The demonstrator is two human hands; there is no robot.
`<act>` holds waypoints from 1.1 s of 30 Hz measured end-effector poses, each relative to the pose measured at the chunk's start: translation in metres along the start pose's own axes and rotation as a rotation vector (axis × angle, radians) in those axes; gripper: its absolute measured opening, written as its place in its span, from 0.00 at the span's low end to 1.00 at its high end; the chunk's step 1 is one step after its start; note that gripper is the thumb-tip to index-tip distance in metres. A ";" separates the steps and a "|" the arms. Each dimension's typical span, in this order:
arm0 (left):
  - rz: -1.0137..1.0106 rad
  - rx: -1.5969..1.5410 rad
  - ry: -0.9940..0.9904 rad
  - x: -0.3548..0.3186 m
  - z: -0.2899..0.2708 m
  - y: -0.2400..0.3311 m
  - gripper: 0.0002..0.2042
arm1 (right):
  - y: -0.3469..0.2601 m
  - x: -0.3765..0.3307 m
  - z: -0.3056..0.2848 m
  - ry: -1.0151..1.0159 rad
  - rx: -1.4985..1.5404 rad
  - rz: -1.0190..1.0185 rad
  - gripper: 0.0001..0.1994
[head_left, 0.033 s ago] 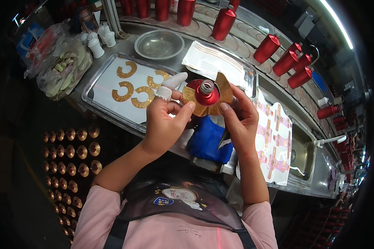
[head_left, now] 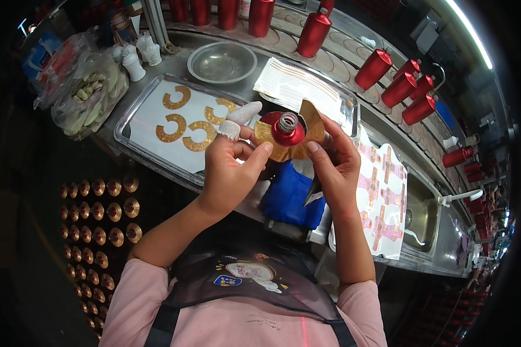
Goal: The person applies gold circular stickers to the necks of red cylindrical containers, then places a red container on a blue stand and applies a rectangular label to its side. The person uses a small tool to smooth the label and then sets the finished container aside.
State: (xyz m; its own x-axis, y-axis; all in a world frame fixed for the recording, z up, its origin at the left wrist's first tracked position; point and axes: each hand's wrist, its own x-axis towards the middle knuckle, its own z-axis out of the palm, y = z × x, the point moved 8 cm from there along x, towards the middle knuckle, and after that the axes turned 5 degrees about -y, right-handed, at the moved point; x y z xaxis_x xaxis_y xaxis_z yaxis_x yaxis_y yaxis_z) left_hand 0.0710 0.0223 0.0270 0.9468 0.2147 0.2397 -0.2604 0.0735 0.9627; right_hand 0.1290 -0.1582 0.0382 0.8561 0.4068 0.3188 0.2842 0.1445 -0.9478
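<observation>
Between my hands a red bottle stands neck up, its threaded mouth bare. A gold C-shaped label lies around its shoulder, with one end sticking up free of the bottle on the right. My left hand, with white covers on some fingers, is closed on the bottle's left side, thumb on the label. My right hand pinches the label's right part against the bottle. A dark pointed tool juts below the right hand; its grip is hidden. Under the bottle lies a blue cloth.
Left, a metal tray holds gold labels on a white sheet. Behind are a metal bowl and a conveyor with red bottles. Right, a pink-label sheet lies by a sink. Gold-topped bottles stand lower left.
The red bottles on the conveyor have shifted slightly to the right. Both my hands, the held bottle and the label look almost unchanged.
</observation>
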 end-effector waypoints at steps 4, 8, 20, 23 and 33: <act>-0.023 0.071 -0.039 0.004 0.004 -0.010 0.28 | 0.013 0.013 -0.011 0.001 -0.036 0.048 0.28; -0.019 0.043 -0.036 0.006 0.004 -0.014 0.28 | 0.022 0.018 -0.012 0.016 0.003 0.073 0.29; -0.100 -0.151 -0.101 0.023 -0.010 -0.040 0.34 | 0.036 -0.002 0.003 0.128 0.149 0.027 0.36; -0.125 -0.154 -0.186 0.025 0.004 -0.049 0.35 | 0.039 -0.005 0.006 0.187 0.009 0.052 0.41; -0.111 -0.256 -0.216 0.022 0.001 -0.047 0.34 | 0.033 -0.002 0.013 0.131 0.108 0.121 0.44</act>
State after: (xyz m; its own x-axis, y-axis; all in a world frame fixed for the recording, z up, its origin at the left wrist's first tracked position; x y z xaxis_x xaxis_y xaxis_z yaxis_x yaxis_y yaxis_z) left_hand 0.1047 0.0226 -0.0130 0.9831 -0.0177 0.1825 -0.1663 0.3329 0.9282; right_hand 0.1311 -0.1420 0.0062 0.9320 0.3072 0.1923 0.1341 0.2006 -0.9705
